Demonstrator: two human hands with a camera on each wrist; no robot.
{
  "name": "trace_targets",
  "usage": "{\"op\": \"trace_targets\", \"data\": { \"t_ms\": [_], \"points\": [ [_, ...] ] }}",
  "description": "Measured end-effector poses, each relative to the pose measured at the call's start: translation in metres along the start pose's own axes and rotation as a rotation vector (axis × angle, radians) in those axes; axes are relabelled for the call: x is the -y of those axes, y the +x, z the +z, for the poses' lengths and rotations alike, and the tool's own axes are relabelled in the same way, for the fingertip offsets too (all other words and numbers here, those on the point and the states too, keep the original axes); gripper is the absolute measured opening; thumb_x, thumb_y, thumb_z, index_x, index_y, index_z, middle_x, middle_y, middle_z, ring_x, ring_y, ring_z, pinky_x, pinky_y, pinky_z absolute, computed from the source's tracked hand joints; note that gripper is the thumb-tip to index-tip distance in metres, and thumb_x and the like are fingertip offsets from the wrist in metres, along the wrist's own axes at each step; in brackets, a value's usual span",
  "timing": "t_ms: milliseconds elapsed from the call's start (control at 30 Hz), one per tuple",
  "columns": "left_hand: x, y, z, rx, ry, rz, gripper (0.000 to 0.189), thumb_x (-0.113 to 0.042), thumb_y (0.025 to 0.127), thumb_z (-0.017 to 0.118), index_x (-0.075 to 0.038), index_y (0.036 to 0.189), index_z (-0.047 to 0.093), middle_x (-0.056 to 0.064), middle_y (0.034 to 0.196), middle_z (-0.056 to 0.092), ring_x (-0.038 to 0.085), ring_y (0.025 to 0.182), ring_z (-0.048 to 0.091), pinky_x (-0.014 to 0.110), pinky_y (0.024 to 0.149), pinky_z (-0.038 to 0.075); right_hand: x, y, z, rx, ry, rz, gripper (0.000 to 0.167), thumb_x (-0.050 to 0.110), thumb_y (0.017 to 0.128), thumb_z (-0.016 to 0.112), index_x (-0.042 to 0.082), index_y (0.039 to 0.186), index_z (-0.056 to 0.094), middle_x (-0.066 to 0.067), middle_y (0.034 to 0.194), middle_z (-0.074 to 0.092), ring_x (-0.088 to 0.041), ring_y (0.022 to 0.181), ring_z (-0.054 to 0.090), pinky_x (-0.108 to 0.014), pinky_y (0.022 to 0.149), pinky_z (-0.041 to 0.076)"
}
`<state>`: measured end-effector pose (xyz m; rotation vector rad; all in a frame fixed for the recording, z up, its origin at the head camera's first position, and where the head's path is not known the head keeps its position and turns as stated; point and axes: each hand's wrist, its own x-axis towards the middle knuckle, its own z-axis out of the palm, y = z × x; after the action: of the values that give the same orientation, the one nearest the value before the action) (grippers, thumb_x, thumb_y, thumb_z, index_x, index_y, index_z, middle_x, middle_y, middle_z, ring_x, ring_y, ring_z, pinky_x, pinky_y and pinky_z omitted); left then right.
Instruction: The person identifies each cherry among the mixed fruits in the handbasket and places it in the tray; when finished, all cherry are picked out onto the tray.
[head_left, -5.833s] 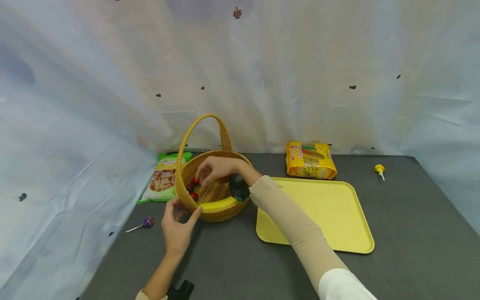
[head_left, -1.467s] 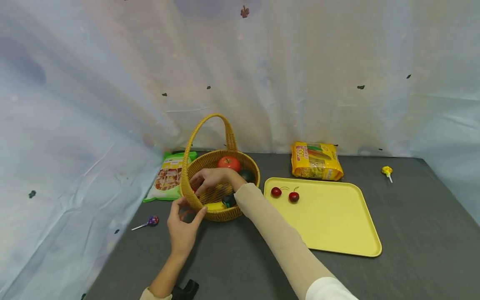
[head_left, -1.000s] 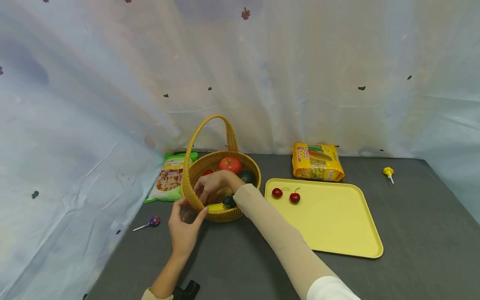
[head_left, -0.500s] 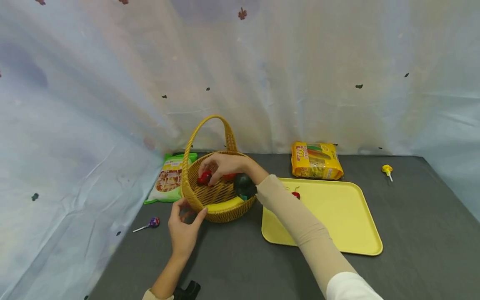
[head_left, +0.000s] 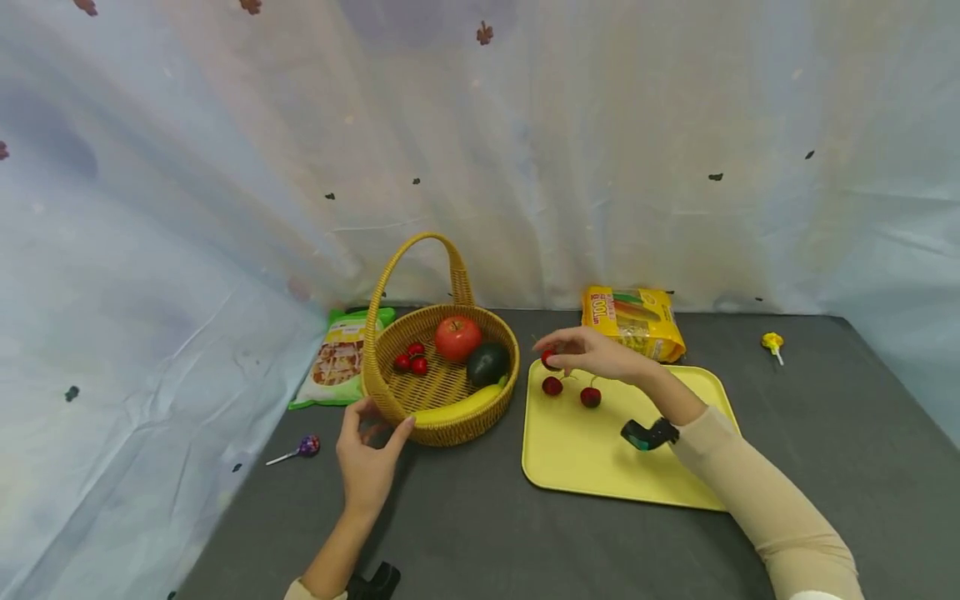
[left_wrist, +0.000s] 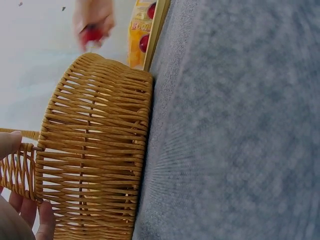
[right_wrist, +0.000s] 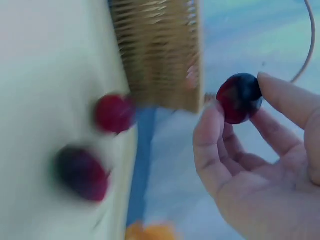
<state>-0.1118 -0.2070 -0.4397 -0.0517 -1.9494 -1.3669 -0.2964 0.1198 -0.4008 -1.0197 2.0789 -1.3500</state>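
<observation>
My left hand (head_left: 366, 462) grips the near left rim of the wicker basket (head_left: 452, 435) at its handle base; the left wrist view shows fingers round the weave. In the basket lie three cherries (head_left: 418, 366), a red apple-like fruit (head_left: 458, 338), a dark avocado-like fruit (head_left: 487, 365) and a banana (head_left: 457, 409). Above the far left corner of the yellow tray (head_left: 581, 454), my right hand (head_left: 603, 357) pinches a dark red cherry (right_wrist: 234, 102) between thumb and fingertips. On the tray just below it are two more cherries (head_left: 590, 397).
Behind the tray stands a yellow food packet (head_left: 637, 321). A green and white snack bag (head_left: 337, 360) leans left of the basket. One purple lollipop (head_left: 308, 446) lies at the left, a yellow lollipop (head_left: 772, 341) at the far right. A curtain borders the dark table.
Two cherries came from the basket to the tray earlier. In the last half second my right hand lifted another cherry out and moved right over the tray. My left hand stays on the basket.
</observation>
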Motion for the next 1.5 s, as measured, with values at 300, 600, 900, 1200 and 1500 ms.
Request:
{"op": "trace_targets", "data": {
  "t_ms": [300, 600, 900, 1200, 1500],
  "points": [
    [0.004, 0.001, -0.001, -0.011, -0.028, 0.009, 0.044, 0.012, 0.078, 0.078, 0.011, 0.117, 0.057, 0.02, 0.106, 0.057, 0.019, 0.099, 0.056, 0.032, 0.08, 0.055, -0.028, -0.059, -0.008, -0.203, -0.052, 0.106, 0.034, 0.011, 0.094, 0.07, -0.008, 0.122, 0.063, -0.02, 0.113, 0.064, -0.042, 0.093, 0.063, -0.044, 0.078, 0.057],
    [-0.001, 0.0, -0.001, -0.004, -0.007, -0.006, 0.044, 0.011, 0.079, 0.079, 0.012, 0.117, 0.057, 0.02, 0.106, 0.058, 0.019, 0.099, 0.056, 0.033, 0.08, 0.055, -0.047, -0.083, -0.005, -0.263, -0.082, 0.132, 0.034, 0.003, 0.09, 0.073, -0.01, 0.12, 0.062, -0.022, 0.115, 0.064, -0.034, 0.095, 0.063, -0.041, 0.077, 0.057],
    [-0.001, 0.002, 0.0, -0.009, -0.009, 0.012, 0.044, 0.011, 0.079, 0.078, 0.012, 0.117, 0.056, 0.02, 0.107, 0.058, 0.017, 0.1, 0.055, 0.03, 0.081, 0.054, -0.056, -0.092, -0.006, -0.285, -0.087, 0.162, 0.039, -0.001, 0.088, 0.073, -0.012, 0.123, 0.061, -0.028, 0.12, 0.06, -0.032, 0.084, 0.065, -0.037, 0.065, 0.059],
    [-0.003, 0.002, 0.0, -0.01, -0.009, -0.001, 0.044, 0.011, 0.079, 0.078, 0.013, 0.117, 0.056, 0.022, 0.107, 0.058, 0.019, 0.1, 0.055, 0.031, 0.081, 0.055, -0.061, -0.092, -0.004, -0.293, -0.159, 0.175, 0.037, 0.0, 0.085, 0.077, -0.009, 0.119, 0.064, -0.024, 0.111, 0.063, -0.022, 0.075, 0.057, -0.027, 0.06, 0.051],
    [-0.004, 0.0, 0.002, -0.01, -0.002, -0.006, 0.044, 0.011, 0.079, 0.078, 0.013, 0.118, 0.056, 0.021, 0.106, 0.058, 0.019, 0.099, 0.055, 0.031, 0.081, 0.055, -0.072, -0.092, -0.003, -0.297, -0.235, 0.188, 0.033, 0.002, 0.082, 0.081, -0.006, 0.11, 0.067, -0.014, 0.097, 0.064, -0.019, 0.07, 0.054, -0.026, 0.061, 0.048]
  ]
}}
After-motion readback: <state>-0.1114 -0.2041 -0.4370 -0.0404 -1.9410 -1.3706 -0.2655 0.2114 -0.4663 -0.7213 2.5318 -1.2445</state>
